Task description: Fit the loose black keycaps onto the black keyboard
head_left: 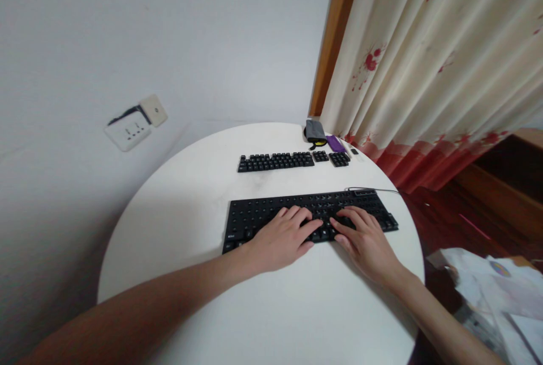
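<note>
A black keyboard [254, 215] lies across the middle of a round white table [178, 206]. My left hand [282, 237] rests on the keyboard's middle with fingers stretched over the keys. My right hand [367, 237] lies beside it on the right part, fingers also spread flat on the keys. Neither hand grips anything. Further back sits a row of removed black keycaps [275, 161] with two smaller keycap clusters [335, 158] to its right.
A grey pouch [315, 132], a purple object [335, 143] and a small black item [354, 151] sit at the table's far edge. A wall socket [129, 130] is at left, a flowered curtain [424, 71] at right. Papers [487, 286] lie on the dark floor.
</note>
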{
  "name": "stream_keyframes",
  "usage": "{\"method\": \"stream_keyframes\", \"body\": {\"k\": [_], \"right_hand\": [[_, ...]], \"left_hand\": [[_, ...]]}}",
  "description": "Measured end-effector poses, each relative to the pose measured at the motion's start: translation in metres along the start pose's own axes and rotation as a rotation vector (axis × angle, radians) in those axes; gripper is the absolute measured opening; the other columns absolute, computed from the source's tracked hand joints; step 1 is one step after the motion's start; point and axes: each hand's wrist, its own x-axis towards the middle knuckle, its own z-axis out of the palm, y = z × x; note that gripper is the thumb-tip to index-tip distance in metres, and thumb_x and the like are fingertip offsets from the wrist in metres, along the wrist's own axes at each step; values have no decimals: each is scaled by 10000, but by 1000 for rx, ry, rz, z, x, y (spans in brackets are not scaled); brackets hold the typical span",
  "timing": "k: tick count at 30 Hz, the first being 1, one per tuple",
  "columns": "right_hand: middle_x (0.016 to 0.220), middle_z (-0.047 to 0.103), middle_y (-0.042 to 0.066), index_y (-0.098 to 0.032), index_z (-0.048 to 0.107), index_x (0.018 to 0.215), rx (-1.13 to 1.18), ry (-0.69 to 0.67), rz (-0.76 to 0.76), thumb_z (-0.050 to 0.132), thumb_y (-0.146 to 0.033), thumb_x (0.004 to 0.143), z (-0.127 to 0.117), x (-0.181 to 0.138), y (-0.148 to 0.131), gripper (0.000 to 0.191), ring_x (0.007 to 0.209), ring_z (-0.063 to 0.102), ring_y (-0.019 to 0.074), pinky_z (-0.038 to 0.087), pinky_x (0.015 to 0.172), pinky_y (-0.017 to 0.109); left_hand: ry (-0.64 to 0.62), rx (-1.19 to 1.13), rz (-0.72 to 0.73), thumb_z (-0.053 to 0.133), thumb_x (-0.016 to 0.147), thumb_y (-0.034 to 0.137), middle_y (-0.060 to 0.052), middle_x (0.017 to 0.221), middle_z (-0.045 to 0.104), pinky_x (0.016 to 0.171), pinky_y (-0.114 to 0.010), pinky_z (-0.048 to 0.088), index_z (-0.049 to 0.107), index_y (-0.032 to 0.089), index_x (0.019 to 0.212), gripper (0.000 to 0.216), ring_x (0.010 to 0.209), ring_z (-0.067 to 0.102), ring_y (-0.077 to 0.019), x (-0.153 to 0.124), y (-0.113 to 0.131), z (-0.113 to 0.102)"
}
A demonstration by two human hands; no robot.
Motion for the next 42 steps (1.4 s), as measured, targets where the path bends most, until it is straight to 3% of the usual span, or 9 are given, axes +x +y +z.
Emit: {"method": "stream_keyframes", "body": {"k": [4,9,15,20,24,31,34,37,42], "right_hand": [[1331,543,105,-252,588,1323,37,35,49,531,-368,953,4,-6,-2,392,1260,443,310,413,1020,518],[1277,554,138,-180,514,1367,132,250,167,490,-291,964,5,-13,-6,418,1196,486,282,428,1014,492],[1275,561,117,-239,641,1218,75,125,118,521,-324,949,5,-9,-12,306,1198,472,312,421,995,530],[1276,560,124,-221,625,1218,116,151,140,489,-306,965,4,-8,-14,299,1192,481,298,428,988,506],[1200,585,124,-197,579,1246,202,304,237,450,-250,970,3,-10,-8,308,1137,517,268,433,983,475],[1032,629,107,-202,606,1046,307,777,528,435,-240,938,-1,-15,19,205,990,572,256,457,902,452],[991,639,104,-185,613,993,308,919,660,459,-254,915,-3,-22,32,186,946,582,253,455,866,434],[962,646,102,-178,622,955,333,956,723,465,-257,898,-2,-27,39,184,920,587,252,457,837,419],[913,640,77,-188,629,913,392,895,697,491,-245,867,0,-26,39,156,887,587,241,455,823,403]], "left_hand": [[1,-1,1,556,934,328,-66,1200,520,959,-420,389,468,274,1355,433,1115,472,-257,0,0,-1],[7,-6,19,547,939,321,-70,1203,521,968,-427,388,457,265,1365,439,1130,468,-259,-1,0,-2],[7,-7,16,549,938,307,-68,1207,519,974,-432,389,469,267,1350,422,1127,474,-256,0,-1,-1],[-10,-10,22,593,912,325,-63,1211,517,969,-429,394,461,268,1359,470,1121,471,-254,1,-1,-2],[-18,-3,22,575,918,317,-65,1216,514,971,-428,395,453,268,1374,474,1119,469,-252,2,-2,-3],[-28,-6,21,549,931,326,-69,1217,511,944,-429,408,448,277,1388,471,1102,473,-255,2,-6,2],[-20,-13,23,546,932,329,-66,1213,513,946,-420,412,459,282,1382,461,1098,479,-248,2,-5,1],[-25,-14,16,549,930,325,-66,1216,517,951,-422,413,461,283,1383,463,1105,480,-249,2,-4,0],[-32,-19,5,534,945,319,-74,1247,525,971,-433,415,450,274,1398,462,1134,482,-247,1,-1,-1]]}}
